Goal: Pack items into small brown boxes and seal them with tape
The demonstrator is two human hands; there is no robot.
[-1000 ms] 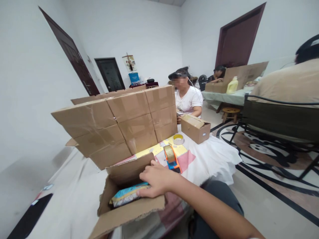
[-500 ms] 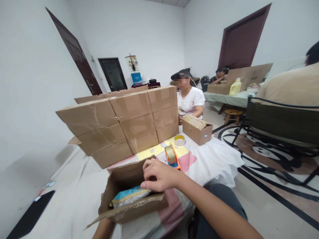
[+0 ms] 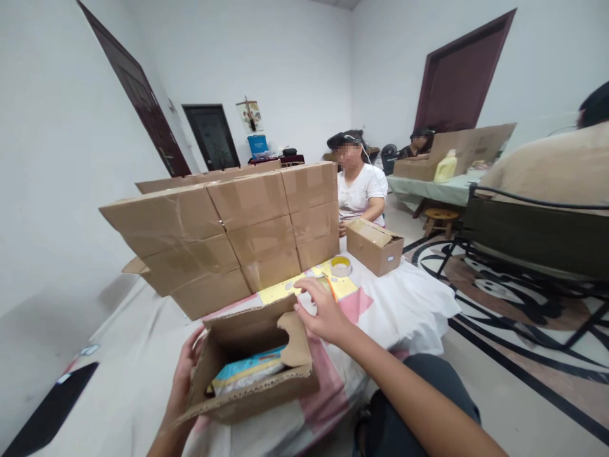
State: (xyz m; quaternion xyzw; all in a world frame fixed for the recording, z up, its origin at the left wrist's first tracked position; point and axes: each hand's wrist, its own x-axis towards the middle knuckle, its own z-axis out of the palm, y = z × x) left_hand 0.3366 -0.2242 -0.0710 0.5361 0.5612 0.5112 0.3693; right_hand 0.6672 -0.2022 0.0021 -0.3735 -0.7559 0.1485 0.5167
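Note:
An open cardboard box (image 3: 259,388) stands on the cloth-covered table in front of me, its near flap hanging out and one side flap folded inward. A blue and yellow packet (image 3: 247,372) lies inside it. My left hand (image 3: 183,376) grips the box's left wall, fingers curled round the edge. Just beyond the box's far right corner, my right hand (image 3: 322,312) hovers with its fingers arched and apart. It covers the orange tape dispenser, of which only a sliver shows. The hand holds nothing that I can see.
A wall of sealed cardboard boxes (image 3: 228,231) is stacked behind the open box. A tape roll (image 3: 340,266) and a small brown box (image 3: 374,246) lie farther right. A person in white (image 3: 360,190) sits across. A chair (image 3: 533,236) stands right; a black flat object (image 3: 47,412) lies left.
My right hand left the box's inside and moved up and right over the tape dispenser. My left hand came into view and took the box's left side. A side flap folded inward.

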